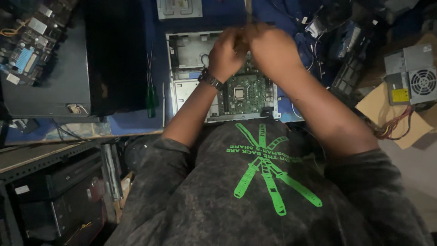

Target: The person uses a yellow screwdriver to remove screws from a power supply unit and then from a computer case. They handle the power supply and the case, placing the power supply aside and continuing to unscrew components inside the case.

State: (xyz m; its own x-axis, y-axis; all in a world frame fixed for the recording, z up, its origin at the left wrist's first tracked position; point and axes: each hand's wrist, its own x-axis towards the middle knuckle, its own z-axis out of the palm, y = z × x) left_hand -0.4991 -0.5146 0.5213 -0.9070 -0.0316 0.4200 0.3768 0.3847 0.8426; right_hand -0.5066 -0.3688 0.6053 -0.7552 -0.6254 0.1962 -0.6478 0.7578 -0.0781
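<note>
Both hands meet over the open computer case (pixel 182 73), which lies flat on the blue bench (pixel 132 123) right in front of the person; the left hand (pixel 226 53) curls in from the left, wristwatch (pixel 210 79) showing at the wrist; the right hand (pixel 272 50) crosses in from the right and sits against it, knuckles touching. Between them a slim, pale handle or shaft (pixel 248 13) rises away toward the far edge of the bench; its long axis runs straight away from the person, and both hands close around its near end; the fingers are folded tight, though what exactly they pinch underneath is hidden by the backs of the hands. The green motherboard (pixel 248 93) sits in the case just below the hands, nearer the person; the hands work over the board's far edge, neither clearly closer than the other.

The count: one open case; one green board inside it; one green-handled screwdriver (pixel 151 98) lying just left of the case, its shaft pointing away; one black case (pixel 91 59) further left; one loose board (pixel 27 45) at the far left corner; one grey power supply (pixel 412 75) with a round fan grille, well apart on the right.
</note>
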